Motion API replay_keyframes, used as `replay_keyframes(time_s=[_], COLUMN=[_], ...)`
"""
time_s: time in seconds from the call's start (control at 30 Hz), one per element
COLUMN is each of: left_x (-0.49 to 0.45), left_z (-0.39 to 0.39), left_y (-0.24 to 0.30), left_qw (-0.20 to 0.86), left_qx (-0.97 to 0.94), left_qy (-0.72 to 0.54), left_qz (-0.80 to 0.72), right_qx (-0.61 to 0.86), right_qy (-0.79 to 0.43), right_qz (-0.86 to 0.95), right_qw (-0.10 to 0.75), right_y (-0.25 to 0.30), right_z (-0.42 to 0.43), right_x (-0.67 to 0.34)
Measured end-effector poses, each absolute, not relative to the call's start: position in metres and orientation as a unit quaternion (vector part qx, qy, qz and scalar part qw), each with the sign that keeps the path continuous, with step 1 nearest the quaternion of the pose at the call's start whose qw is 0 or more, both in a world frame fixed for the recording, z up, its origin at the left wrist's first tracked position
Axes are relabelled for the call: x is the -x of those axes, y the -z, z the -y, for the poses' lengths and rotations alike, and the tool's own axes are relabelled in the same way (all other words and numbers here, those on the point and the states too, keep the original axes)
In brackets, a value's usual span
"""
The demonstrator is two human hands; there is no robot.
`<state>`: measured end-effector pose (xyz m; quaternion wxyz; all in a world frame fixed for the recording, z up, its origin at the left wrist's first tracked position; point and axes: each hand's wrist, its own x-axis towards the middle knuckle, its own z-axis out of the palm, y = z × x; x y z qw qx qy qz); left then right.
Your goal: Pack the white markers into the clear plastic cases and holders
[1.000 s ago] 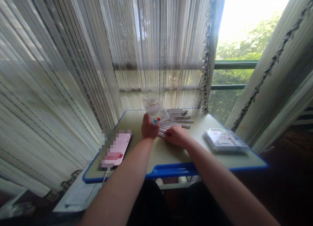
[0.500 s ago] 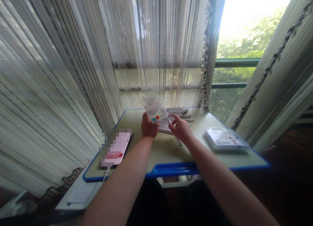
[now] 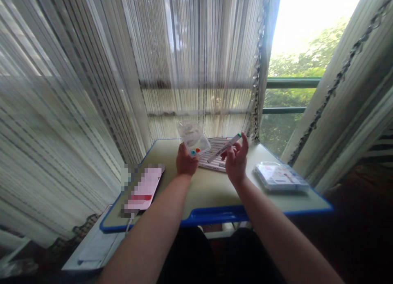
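Observation:
My left hand (image 3: 186,161) is wrapped round the lower part of a clear plastic case (image 3: 202,143), held tilted above the table. Inside the case, a blue marker end (image 3: 193,152) and an orange-red marker end (image 3: 198,150) show near the bottom. Between the fingers of my right hand (image 3: 237,163) is a white marker (image 3: 224,149) with a green end, slanting up to the right. Its lower end points toward the case but looks apart from it. Several white markers (image 3: 211,164) lie in a row on the table behind and below both hands.
The small table (image 3: 202,194) has a raised blue edge. A flat case with a printed cover (image 3: 281,175) lies at the right, and a phone (image 3: 147,183) with a cable lies at the left. Striped curtains (image 3: 196,63) hang close behind the table.
My right hand has moved back from the case and turned upward. The marker's green end has swung from pointing down to pointing up right. My left hand still holds the case.

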<state>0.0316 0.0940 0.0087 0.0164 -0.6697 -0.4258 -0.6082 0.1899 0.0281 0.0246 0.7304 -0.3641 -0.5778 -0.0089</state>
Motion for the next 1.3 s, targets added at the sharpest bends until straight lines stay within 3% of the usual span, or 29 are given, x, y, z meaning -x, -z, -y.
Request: replay_keyframes(time_s=[0.5,0.8,1.3], left_x=[-0.031,-0.031,-0.033], left_z=[-0.097,-0.097,-0.092], left_y=[-0.006,-0.005,-0.007], left_qw=[0.023,0.035,0.084], left_qx=[0.672,0.679,0.705], left_qy=[0.616,0.609,0.574], left_qz=[0.41,0.408,0.408], right_qx=[0.301,0.327,0.353], right_qy=[-0.037,-0.056,0.144], right_qz=[0.512,0.52,0.713], right_qw=[0.803,0.787,0.588], right_y=[-0.03,-0.033,-0.029], right_z=[-0.029,-0.031,-0.029], right_x=[-0.189,-0.19,-0.188])
